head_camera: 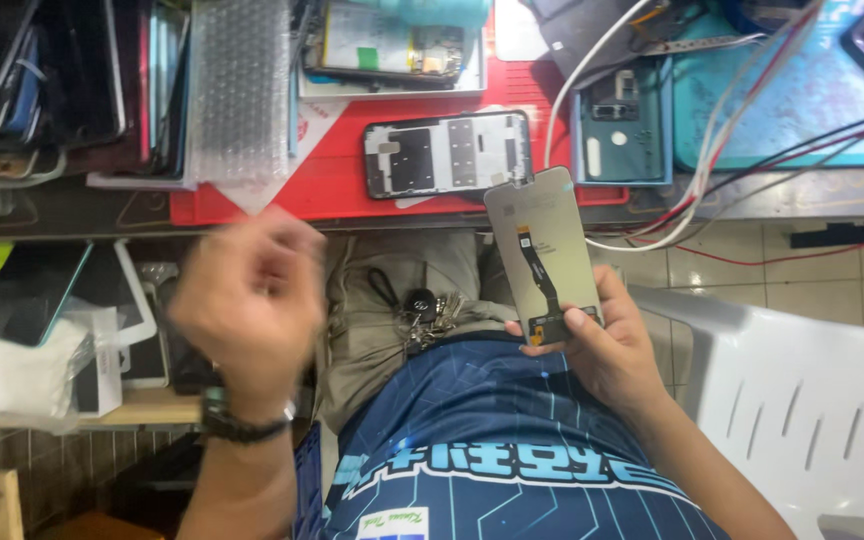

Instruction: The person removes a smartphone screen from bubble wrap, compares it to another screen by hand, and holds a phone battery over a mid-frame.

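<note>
Head view: the bench (72, 212) carries a red mat (337, 170) with a phone frame (448, 153) on it. Just below-right of the frame, the right hand (607, 345) has its fingers clamped on a screen panel (542, 255), its flex cable (540, 275) facing up; a grip by the edges, thumb off the cable, seems wisest. The left hand (252, 295), blurred, is loosely curled, holding nothing I can see.

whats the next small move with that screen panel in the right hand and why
Probably bring the left hand across to steady the screen panel. The right hand pinches it only at its lower end, thumb on the flex cable, while the left hand is blurred, closed and apparently empty.
</note>
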